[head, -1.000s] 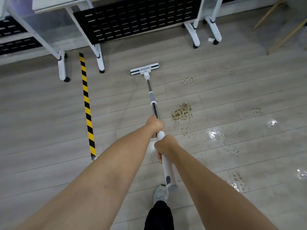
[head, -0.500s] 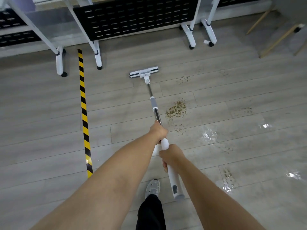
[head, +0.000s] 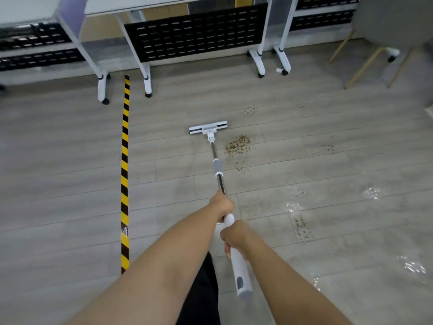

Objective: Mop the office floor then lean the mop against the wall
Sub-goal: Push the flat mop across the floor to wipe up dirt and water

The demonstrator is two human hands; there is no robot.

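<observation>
Two hands hold the mop [head: 216,165] tight, the left hand [head: 222,204] ahead of the right hand [head: 234,235]. Its head lies flat in the middle of the floor [head: 70,160], just beside a dirt pile [head: 237,145]. Dirt and wet spots [head: 293,205] mean mopping is not done.

Both hands [head: 223,204] grip the mop [head: 218,170] beside debris [head: 237,146].

This is an office. Along the far side stand white desks [head: 131,5] on castored legs [head: 102,89], each backed by a black perforated panel [head: 194,34]. The floor [head: 70,165] is grey wood-look planking, with a strip of yellow-and-black hazard tape [head: 125,165] running near to far on the left. A grey shell chair [head: 389,22] on wooden legs stands at the far right.
</observation>
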